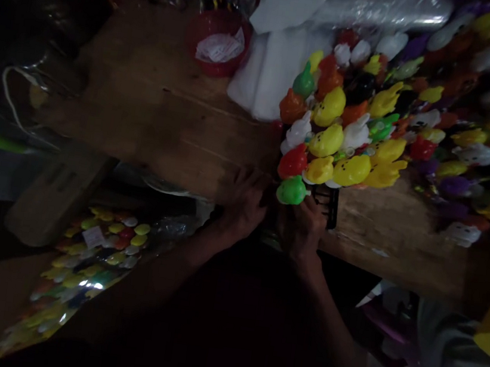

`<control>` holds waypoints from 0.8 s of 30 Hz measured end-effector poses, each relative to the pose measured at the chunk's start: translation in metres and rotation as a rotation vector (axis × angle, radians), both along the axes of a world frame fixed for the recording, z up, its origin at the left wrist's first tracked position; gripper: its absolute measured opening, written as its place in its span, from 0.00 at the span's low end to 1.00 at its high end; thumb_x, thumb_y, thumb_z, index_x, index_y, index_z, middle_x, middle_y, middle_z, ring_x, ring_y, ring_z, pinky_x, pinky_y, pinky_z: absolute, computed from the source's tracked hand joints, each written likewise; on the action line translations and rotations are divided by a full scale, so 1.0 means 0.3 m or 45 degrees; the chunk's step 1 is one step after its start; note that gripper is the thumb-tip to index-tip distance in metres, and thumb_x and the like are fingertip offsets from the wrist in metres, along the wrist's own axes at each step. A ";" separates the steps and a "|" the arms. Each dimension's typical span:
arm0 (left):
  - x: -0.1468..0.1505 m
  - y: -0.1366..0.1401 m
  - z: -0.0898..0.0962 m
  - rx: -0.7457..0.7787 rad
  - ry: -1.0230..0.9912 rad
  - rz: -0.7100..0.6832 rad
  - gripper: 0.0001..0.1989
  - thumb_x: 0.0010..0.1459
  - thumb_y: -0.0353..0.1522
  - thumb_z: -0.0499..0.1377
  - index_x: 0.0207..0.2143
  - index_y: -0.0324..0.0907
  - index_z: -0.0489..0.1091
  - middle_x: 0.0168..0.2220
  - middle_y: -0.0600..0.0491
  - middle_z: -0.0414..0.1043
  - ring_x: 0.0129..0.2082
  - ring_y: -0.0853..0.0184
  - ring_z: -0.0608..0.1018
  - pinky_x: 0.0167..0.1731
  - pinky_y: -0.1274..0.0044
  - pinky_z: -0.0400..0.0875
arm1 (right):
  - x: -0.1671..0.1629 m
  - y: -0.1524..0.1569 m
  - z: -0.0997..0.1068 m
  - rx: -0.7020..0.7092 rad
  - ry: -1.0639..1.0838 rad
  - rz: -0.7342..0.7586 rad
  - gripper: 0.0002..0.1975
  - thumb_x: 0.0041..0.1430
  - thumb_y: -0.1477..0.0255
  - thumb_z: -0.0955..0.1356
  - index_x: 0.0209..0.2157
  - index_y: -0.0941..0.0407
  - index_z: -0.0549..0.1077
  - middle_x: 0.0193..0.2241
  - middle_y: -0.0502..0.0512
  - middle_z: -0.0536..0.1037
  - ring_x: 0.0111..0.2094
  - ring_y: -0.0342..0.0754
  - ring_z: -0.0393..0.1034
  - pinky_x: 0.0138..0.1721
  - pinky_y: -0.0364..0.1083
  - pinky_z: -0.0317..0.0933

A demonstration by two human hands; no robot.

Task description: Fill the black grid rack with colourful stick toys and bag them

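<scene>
My right hand point(305, 227) is at the near edge of the wooden table, its fingers curled at a small green toy figure point(291, 190) and seeming to grip it. The fingertips are partly hidden in shadow. Left of it, my left hand point(246, 200) rests on the table edge with its fingers stretched forward and nothing visible in them. Just beyond both hands, a black slotted rack point(331, 208) shows from under rows of small plastic animal figures. Among them are a red figure point(293, 161), a yellow figure point(352, 170) and a white figure point(357, 132).
A red bowl point(217, 70) with white paper slips stands on the wooden table point(155, 111). White plastic bags point(266, 75) lie beside it. More figures point(474, 155) crowd the right side. Below left sits a clear bag of figures point(94, 266), near a wooden plank point(56, 198).
</scene>
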State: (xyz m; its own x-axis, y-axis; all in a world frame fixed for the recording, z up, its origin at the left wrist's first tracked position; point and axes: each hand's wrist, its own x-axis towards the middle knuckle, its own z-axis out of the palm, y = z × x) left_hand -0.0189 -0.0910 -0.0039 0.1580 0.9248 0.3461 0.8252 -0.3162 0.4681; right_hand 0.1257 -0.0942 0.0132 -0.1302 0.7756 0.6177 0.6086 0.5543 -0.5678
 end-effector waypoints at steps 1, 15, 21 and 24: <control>0.002 -0.004 0.001 0.009 -0.001 -0.009 0.06 0.64 0.32 0.60 0.41 0.41 0.74 0.41 0.47 0.77 0.49 0.52 0.75 0.52 0.63 0.69 | -0.005 -0.004 -0.007 0.030 -0.005 -0.026 0.13 0.65 0.78 0.65 0.25 0.56 0.68 0.23 0.50 0.69 0.24 0.42 0.65 0.24 0.40 0.57; -0.021 0.037 -0.010 0.200 -0.123 -0.299 0.10 0.63 0.32 0.59 0.46 0.44 0.75 0.44 0.46 0.79 0.48 0.53 0.80 0.51 0.61 0.77 | 0.365 -0.095 0.122 -0.121 -0.047 -0.452 0.09 0.68 0.72 0.66 0.43 0.54 0.78 0.34 0.54 0.82 0.33 0.48 0.79 0.33 0.45 0.72; -0.090 0.023 -0.015 0.191 -0.132 -0.334 0.08 0.63 0.34 0.59 0.43 0.48 0.78 0.42 0.49 0.80 0.43 0.54 0.81 0.45 0.63 0.78 | 0.637 0.177 0.136 -0.119 -0.497 -0.778 0.12 0.64 0.69 0.63 0.39 0.56 0.78 0.37 0.62 0.79 0.35 0.52 0.72 0.35 0.49 0.65; -0.090 0.034 -0.010 0.071 -0.166 -0.277 0.09 0.64 0.35 0.58 0.42 0.47 0.78 0.42 0.49 0.81 0.42 0.55 0.81 0.42 0.64 0.78 | 0.643 0.303 0.093 -0.271 -0.761 -0.868 0.13 0.64 0.69 0.62 0.38 0.58 0.77 0.41 0.66 0.77 0.41 0.57 0.69 0.42 0.53 0.61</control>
